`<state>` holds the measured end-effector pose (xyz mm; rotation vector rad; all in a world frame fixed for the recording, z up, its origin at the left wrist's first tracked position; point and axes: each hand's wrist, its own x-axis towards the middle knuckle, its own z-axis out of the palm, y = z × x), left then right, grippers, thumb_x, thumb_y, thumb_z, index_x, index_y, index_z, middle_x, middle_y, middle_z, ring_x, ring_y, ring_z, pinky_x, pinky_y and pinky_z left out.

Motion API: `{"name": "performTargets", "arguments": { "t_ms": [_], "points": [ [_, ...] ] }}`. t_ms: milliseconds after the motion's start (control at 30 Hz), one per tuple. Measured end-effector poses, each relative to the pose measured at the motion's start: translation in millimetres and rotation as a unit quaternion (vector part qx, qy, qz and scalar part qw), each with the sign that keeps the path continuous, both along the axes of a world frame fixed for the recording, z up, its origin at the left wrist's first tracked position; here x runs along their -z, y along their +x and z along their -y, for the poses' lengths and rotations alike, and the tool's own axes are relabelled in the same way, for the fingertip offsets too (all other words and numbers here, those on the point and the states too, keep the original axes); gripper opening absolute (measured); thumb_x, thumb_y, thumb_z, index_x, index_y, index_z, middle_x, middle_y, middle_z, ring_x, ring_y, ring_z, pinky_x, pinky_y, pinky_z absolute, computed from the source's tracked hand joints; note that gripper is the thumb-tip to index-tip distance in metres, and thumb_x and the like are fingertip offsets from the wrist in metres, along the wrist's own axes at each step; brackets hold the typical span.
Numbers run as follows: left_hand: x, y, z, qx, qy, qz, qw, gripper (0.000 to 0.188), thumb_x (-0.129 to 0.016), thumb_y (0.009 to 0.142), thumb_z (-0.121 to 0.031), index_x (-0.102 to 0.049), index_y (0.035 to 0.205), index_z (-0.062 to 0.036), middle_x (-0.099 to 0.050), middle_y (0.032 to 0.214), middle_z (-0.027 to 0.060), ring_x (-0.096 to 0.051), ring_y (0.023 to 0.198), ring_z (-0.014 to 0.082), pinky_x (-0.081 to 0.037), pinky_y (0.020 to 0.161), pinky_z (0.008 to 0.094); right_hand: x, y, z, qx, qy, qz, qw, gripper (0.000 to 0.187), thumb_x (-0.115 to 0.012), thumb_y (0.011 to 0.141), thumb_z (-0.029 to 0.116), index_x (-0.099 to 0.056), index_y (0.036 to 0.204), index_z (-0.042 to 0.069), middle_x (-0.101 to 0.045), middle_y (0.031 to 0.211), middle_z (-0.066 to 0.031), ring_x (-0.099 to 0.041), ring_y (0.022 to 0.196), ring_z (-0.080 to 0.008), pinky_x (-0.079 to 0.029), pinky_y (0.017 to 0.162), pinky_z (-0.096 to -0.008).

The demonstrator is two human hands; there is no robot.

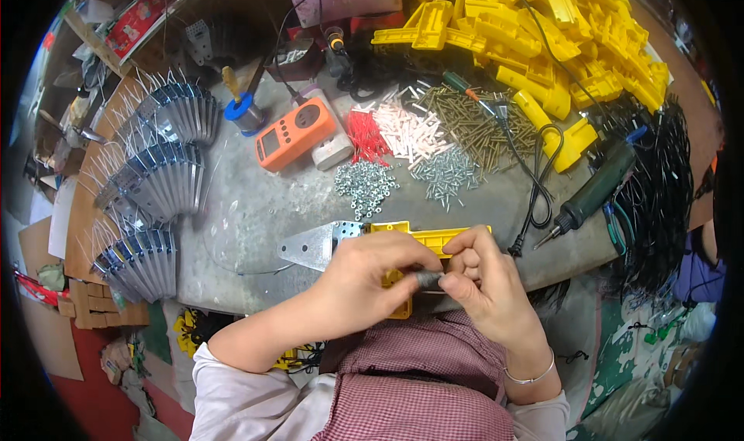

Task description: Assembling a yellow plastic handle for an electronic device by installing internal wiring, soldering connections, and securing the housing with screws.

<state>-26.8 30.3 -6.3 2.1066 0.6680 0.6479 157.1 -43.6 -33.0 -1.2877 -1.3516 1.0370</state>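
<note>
Above my lap, at the bench's front edge, both hands are close together with bent fingers. My left hand pinches a small dark grey piece at thumb and fingertips; its kind is unclear. The curled fingers and thumb of my right hand meet the piece's right end, and anything else inside them is hidden. Under and behind the hands lies a yellow plastic housing, partly covered. At its left a pointed metal plate with holes lies flat, a small blue board at its wide end.
Behind the hands are piles of nuts, short screws, long brass-coloured screws, white sleeves and red pieces. An orange meter stands left of them. Right lie a soldering iron and black cables. Wired metal plates fan out left.
</note>
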Motion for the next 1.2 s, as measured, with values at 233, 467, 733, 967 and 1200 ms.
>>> {"name": "performTargets", "arguments": {
  "t_ms": [233, 467, 733, 967, 1200],
  "points": [
    [-31.0, 13.6, -40.2, 0.135, -0.142, -0.029, 0.980, 0.043, -0.067, 0.074, 0.003, -0.058, 0.116, -0.0024, -0.065, 0.107, 0.0104, -0.065, 0.096, 0.0194, -0.052, 0.081, 0.0324, 8.3, 18.0, -4.5, -0.051, -0.002, 0.021, 0.998, 0.033, -0.072, 0.083, 0.019, -0.057, 0.105, 0.001, -0.056, 0.071, -0.0055, -0.051, 0.059, -0.0116, -0.042, 0.053, -0.0262],
    [32.8, 43.1, -132.1, -0.006, 0.300, -0.131, 0.945, 0.015, -0.066, 0.071, -0.002, -0.068, 0.086, -0.0037, -0.060, 0.084, 0.0093, -0.058, 0.087, 0.0293, -0.048, 0.078, 0.0400, 1.5, 14.0, -6.8, 0.045, -0.079, -0.240, 0.966, 0.012, -0.066, 0.089, 0.010, -0.061, 0.085, -0.001, -0.053, 0.068, 0.0053, -0.042, 0.060, 0.0006, -0.034, 0.053, -0.0166],
    [37.9, 48.3, -141.5, 0.016, 0.297, -0.154, 0.942, 0.015, -0.064, 0.073, -0.004, -0.063, 0.088, -0.0051, -0.058, 0.088, 0.0108, -0.057, 0.090, 0.0313, -0.047, 0.079, 0.0406, 7.4, 10.3, -11.5, 0.124, -0.013, -0.241, 0.962, 0.012, -0.067, 0.087, 0.010, -0.063, 0.088, -0.002, -0.057, 0.074, 0.0044, -0.045, 0.063, -0.0006, -0.035, 0.056, -0.0167],
    [52.9, 51.8, -146.0, 0.044, 0.345, -0.158, 0.924, 0.012, -0.061, 0.073, -0.003, -0.061, 0.085, -0.0021, -0.058, 0.087, 0.0124, -0.056, 0.089, 0.0319, -0.047, 0.079, 0.0414, 2.6, 6.1, -6.0, 0.120, -0.004, -0.263, 0.957, 0.011, -0.067, 0.087, 0.009, -0.064, 0.087, -0.001, -0.058, 0.075, 0.0040, -0.046, 0.065, 0.0000, -0.035, 0.058, -0.0167],
    [-0.5, 31.0, -87.7, -0.019, -0.015, -0.082, 0.996, 0.015, -0.061, 0.079, 0.001, -0.062, 0.094, -0.0001, -0.061, 0.093, 0.0058, -0.061, 0.088, 0.0140, -0.049, 0.076, 0.0283, -0.6, 9.2, -7.0, 0.132, -0.007, -0.222, 0.966, 0.012, -0.067, 0.086, 0.010, -0.064, 0.085, -0.001, -0.055, 0.071, 0.0057, -0.043, 0.062, 0.0007, -0.033, 0.055, -0.0163]
  ]
}}
